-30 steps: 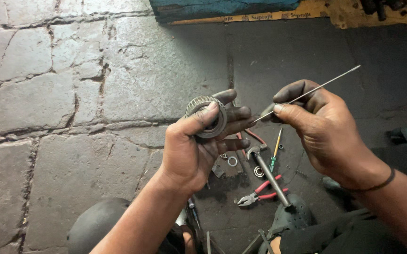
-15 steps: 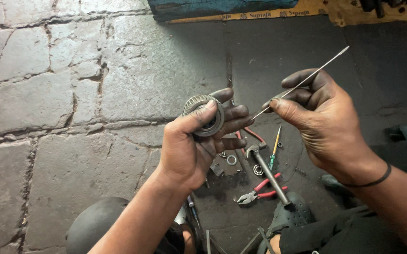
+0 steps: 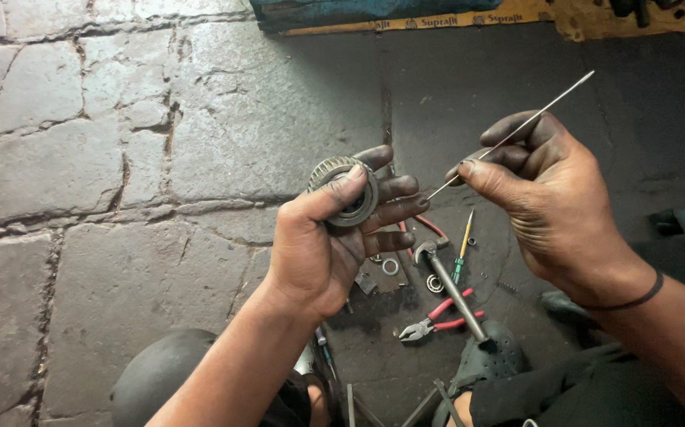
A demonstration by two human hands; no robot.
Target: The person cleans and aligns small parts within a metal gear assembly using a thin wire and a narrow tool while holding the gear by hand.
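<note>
My left hand [image 3: 331, 241] grips a round toothed metal ring [image 3: 341, 183], thumb over its rim and fingers behind it. My right hand [image 3: 544, 194] pinches a long thin metal rod [image 3: 548, 111] between thumb and fingers. The rod slants up to the right, and its lower tip hangs a short way right of my left fingers, apart from the ring. Both hands are dark with grease and held above the ground.
Under the hands lie red-handled pliers [image 3: 433, 320], a grey metal tool [image 3: 453, 289], a small green-handled screwdriver [image 3: 461, 253] and small rings and washers [image 3: 390, 266]. Stone paving [image 3: 81, 158] spans the left. A yellow strip [image 3: 453, 20] runs along the top. My dark shoe [image 3: 489, 356] rests below.
My right hand has drawn the rod back to the right, so its tip has left the ring. The left hand and ring have barely moved.
</note>
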